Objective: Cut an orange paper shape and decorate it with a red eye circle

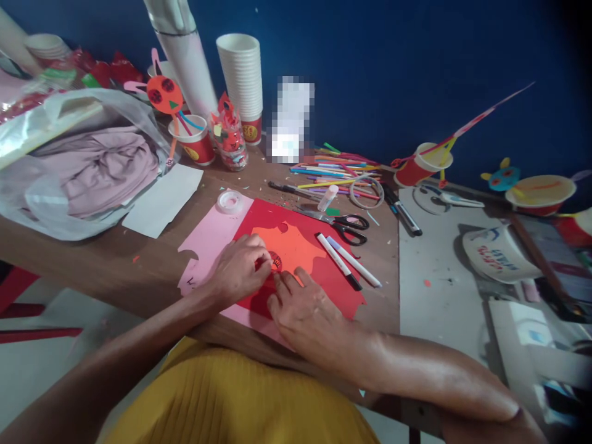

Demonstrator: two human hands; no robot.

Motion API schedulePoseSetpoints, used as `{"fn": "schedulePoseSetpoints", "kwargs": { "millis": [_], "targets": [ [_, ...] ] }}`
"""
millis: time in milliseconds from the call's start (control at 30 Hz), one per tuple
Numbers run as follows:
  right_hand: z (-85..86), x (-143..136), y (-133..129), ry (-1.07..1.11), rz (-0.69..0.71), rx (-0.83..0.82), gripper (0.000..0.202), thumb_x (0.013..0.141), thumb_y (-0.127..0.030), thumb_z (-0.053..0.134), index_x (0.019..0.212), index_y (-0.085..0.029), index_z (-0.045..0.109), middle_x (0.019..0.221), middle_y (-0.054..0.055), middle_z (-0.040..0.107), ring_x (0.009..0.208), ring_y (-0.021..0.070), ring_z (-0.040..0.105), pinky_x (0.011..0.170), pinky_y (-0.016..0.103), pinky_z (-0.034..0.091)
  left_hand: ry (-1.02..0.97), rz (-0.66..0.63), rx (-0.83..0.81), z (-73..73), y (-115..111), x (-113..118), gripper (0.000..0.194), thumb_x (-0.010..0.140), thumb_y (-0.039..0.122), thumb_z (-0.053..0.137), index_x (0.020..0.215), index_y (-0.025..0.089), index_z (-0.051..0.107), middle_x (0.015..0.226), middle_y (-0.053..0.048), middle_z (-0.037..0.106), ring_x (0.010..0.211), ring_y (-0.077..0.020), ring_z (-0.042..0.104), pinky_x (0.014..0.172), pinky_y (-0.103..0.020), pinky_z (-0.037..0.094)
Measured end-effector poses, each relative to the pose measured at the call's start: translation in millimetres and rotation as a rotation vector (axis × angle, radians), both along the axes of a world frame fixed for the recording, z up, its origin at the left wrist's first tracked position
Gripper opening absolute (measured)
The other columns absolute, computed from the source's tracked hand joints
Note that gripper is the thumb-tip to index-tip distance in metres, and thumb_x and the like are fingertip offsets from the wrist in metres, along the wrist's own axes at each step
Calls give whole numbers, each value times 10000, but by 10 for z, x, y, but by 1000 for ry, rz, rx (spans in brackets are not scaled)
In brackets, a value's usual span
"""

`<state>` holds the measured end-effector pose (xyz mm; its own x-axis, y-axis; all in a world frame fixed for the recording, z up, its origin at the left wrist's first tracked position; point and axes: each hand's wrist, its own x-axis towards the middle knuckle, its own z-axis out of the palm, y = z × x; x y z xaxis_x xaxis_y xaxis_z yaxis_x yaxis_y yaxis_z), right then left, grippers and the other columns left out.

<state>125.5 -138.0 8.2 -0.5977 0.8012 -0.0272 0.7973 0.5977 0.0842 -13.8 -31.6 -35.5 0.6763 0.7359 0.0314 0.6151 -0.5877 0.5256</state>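
Observation:
My left hand (243,265) is closed in a pinch at the left edge of a small orange-red paper piece with black drawn lines (275,260). Its fingertips partly hide that piece. Just right of it, my right hand (308,302) lies palm down, fingers slightly apart and touching the paper near the piece's lower edge. Beneath is a cut orange sheet (296,242) with scalloped edges, on a red sheet (340,280). A pink sheet (203,262) shows under the red one. Black-handled scissors (349,227) lie beyond the orange sheet.
Two markers (345,262) lie on the red sheet's right side. A glue stick (328,197), a tape ring (367,192) and colourful pipe cleaners (340,169) sit behind. Stacked paper cups (240,80) stand at the back. A plastic bag (55,209) occupies the left.

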Motion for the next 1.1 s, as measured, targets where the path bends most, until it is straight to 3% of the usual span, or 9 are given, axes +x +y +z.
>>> {"fn": "schedulePoseSetpoints", "kwargs": {
  "millis": [300,1100],
  "targets": [
    [-15,26,28,-11,-4,54,105,792,-125,496,842,-107,586,882,167,681,843,277,616,851,440,433,60,5,28,-51,-10,37,206,790,184,473,626,171,597,770,-44,576,760,-180,534,723,-311,423],
    [-155,6,-16,14,-21,76,122,795,-201,521,870,-113,556,927,200,665,894,317,606,854,464,394,174,-35,-20,53,2,95,210,791,233,479,595,173,523,790,-46,545,767,-184,506,718,-315,396]
  ]
}}
